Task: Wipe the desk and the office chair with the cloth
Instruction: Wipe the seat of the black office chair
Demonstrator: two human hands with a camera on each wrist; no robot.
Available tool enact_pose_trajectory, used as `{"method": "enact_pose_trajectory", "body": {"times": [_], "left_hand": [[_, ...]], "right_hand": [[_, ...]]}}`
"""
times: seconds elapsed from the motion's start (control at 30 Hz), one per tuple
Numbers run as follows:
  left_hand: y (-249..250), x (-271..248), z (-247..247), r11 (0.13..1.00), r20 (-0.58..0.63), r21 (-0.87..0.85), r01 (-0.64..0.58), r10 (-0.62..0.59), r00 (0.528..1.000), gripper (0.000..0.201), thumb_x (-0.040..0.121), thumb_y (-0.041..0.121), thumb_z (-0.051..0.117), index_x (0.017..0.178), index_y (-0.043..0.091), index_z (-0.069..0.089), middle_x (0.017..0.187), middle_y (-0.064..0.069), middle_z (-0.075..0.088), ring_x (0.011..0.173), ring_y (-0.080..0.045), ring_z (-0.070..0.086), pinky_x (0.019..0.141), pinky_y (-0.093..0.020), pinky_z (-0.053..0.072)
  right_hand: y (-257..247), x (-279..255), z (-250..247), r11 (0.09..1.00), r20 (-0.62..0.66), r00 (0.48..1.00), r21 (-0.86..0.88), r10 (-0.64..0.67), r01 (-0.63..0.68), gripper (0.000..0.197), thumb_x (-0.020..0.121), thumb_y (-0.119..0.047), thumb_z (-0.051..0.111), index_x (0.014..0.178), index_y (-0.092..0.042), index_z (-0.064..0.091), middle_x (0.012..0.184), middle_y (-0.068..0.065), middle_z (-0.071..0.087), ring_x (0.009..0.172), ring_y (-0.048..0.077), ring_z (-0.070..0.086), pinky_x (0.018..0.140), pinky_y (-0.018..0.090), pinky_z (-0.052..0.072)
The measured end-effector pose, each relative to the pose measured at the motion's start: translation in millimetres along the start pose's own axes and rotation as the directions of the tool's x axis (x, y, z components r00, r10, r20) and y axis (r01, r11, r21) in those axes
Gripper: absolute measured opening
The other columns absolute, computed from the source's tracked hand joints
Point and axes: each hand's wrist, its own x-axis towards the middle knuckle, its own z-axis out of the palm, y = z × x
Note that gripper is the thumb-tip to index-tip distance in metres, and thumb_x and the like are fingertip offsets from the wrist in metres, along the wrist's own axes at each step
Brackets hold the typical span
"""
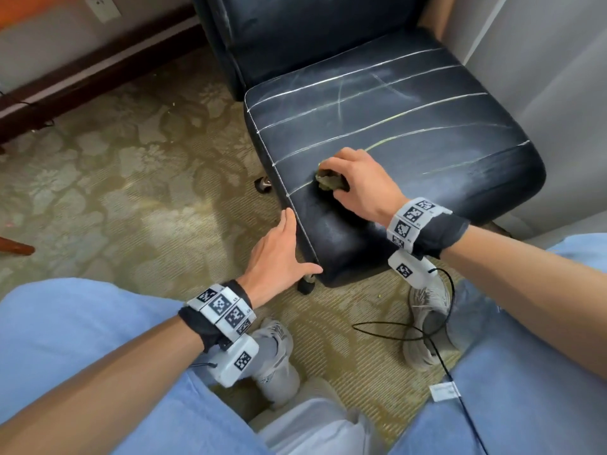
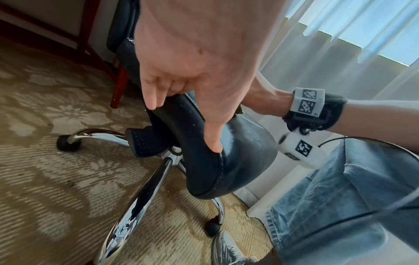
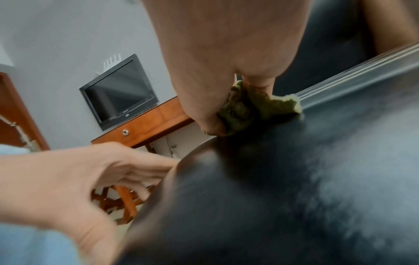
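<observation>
The black leather office chair seat [image 1: 410,133] stands in front of me on the carpet. My right hand [image 1: 353,174] grips a bunched green cloth [image 1: 330,182] and presses it onto the seat's left part, close to a white seam. In the right wrist view the cloth [image 3: 249,107] sits pinched between thumb and fingers against the leather [image 3: 294,179]. My left hand [image 1: 279,254] rests with straight fingers along the seat's near left corner, thumb on the front edge; the left wrist view shows this hand [image 2: 192,62] touching the seat's rim [image 2: 226,161]. The wooden desk [image 3: 145,123] stands behind.
A dark monitor [image 3: 118,89] stands on the desk. Under the seat are the chrome base [image 2: 140,188] and casters [image 2: 65,143]. A white curtain [image 2: 340,53] hangs to the right. A black cable [image 1: 394,333] loops by my shoes and knees. Patterned carpet [image 1: 115,175] lies open to the left.
</observation>
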Motion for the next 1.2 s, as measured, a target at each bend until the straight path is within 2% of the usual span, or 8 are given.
{"method": "enact_pose_trajectory", "body": {"times": [0.1,0.27,0.43,0.57,0.73,0.83,1.0,1.2], "left_hand": [[-3,2,-3,1.0,-0.001,0.003,0.007,-0.007,1.0,0.132,0.069,0.059,0.089,0.162,0.006,0.012,0.168,-0.012,0.026,0.143,-0.03,0.045,0.109,-0.041,0.047],[-2,4,-1,0.996,0.014,0.08,0.037,-0.038,0.999,0.094,0.07,0.06,0.088,0.135,0.004,0.052,0.148,-0.017,0.051,0.119,-0.031,0.062,0.086,-0.038,0.055],[-2,1,-2,1.0,0.021,-0.004,-0.012,0.012,1.0,0.132,0.075,0.056,0.086,0.164,0.008,0.002,0.172,-0.013,0.01,0.15,-0.031,0.035,0.117,-0.041,0.04],[2,-4,-4,0.997,0.047,-0.075,0.0,0.003,0.999,0.135,0.077,0.059,0.083,0.164,0.008,-0.007,0.173,-0.01,-0.004,0.157,-0.027,0.019,0.123,-0.036,0.025],[7,-2,-6,0.999,0.048,-0.035,0.013,-0.011,0.999,0.131,0.074,0.056,0.087,0.162,0.004,0.005,0.17,-0.014,0.015,0.151,-0.031,0.032,0.12,-0.039,0.035],[8,1,-5,1.0,-0.001,0.015,0.018,-0.018,1.0,0.116,0.065,0.058,0.088,0.148,0.005,0.026,0.147,-0.009,0.041,0.128,-0.03,0.052,0.098,-0.043,0.052],[7,5,-6,0.996,-0.001,0.084,0.03,-0.03,1.0,0.111,0.061,0.058,0.085,0.142,0.006,0.031,0.138,-0.007,0.046,0.119,-0.03,0.055,0.089,-0.043,0.053],[3,13,-20,0.98,0.014,0.184,0.074,-0.078,0.997,0.119,0.061,0.06,0.085,0.149,0.006,0.026,0.153,-0.013,0.038,0.13,-0.031,0.05,0.102,-0.048,0.05]], "right_hand": [[-20,-10,18,0.988,0.023,0.989,0.038,-0.148,0.147,0.051,0.078,-0.008,0.067,0.127,-0.023,0.065,0.116,0.001,0.061,0.1,0.028,0.053,0.09,0.044,0.05],[-37,-24,31,0.937,0.127,0.93,-0.018,-0.344,0.349,0.052,0.085,-0.008,0.067,0.133,-0.026,0.061,0.122,-0.003,0.056,0.107,0.023,0.049,0.086,0.044,0.054],[-22,-10,10,0.983,0.096,0.981,-0.065,-0.166,0.173,0.053,0.082,-0.007,0.068,0.131,-0.027,0.061,0.119,0.001,0.056,0.107,0.029,0.054,0.08,0.049,0.055],[12,-1,-11,0.996,0.004,0.997,-0.046,0.074,-0.073,0.054,0.08,-0.004,0.062,0.13,-0.024,0.062,0.118,0.006,0.056,0.108,0.037,0.055,0.085,0.049,0.054],[21,-13,-11,0.987,-0.087,0.984,-0.041,0.153,-0.157,0.052,0.079,-0.006,0.062,0.128,-0.021,0.063,0.114,0.008,0.057,0.105,0.039,0.054,0.088,0.045,0.052],[3,-34,6,0.996,-0.046,0.999,-0.082,0.018,-0.022,0.052,0.078,-0.007,0.062,0.127,-0.022,0.062,0.121,0.004,0.057,0.104,0.034,0.052,0.088,0.048,0.053],[-16,-62,12,0.986,0.052,0.993,-0.121,-0.108,0.113,0.051,0.087,-0.012,0.067,0.135,-0.026,0.059,0.133,-0.001,0.053,0.118,0.026,0.048,0.075,0.046,0.059],[33,-51,-31,0.976,-0.066,0.987,-0.153,0.145,-0.154,0.047,0.086,-0.013,0.067,0.131,-0.024,0.061,0.123,0.005,0.056,0.116,0.034,0.051,0.079,0.047,0.055]]}}
